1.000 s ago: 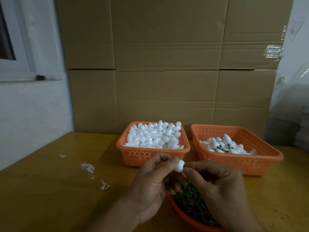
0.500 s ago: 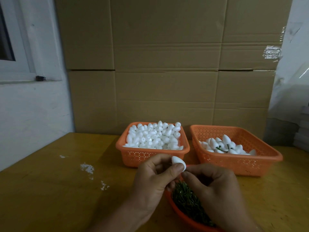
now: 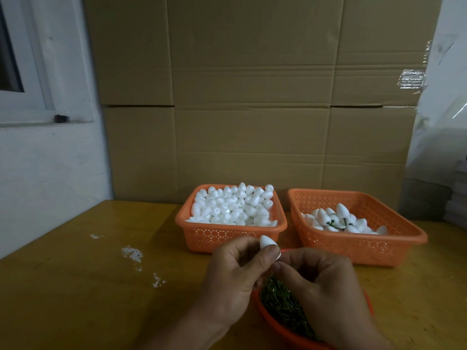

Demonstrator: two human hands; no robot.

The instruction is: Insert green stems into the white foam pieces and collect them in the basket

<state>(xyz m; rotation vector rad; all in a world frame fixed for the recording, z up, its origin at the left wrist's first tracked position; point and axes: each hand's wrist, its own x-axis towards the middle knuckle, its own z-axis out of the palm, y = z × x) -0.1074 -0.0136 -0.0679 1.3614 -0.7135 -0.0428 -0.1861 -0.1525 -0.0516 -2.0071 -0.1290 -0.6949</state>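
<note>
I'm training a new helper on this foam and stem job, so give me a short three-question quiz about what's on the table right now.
1. True or false: the left orange plastic basket is heaped with plain white foam pieces.
2. Which hand pinches the single white egg-shaped foam piece? A. left hand B. right hand
3. Fill in: the pile of thin green stems lies in a shallow orange ___ below the hands.

Key: 1 true. 2 A, with the right hand's fingers at the piece's lower end; what they hold is hidden. 3 bowl.
</note>
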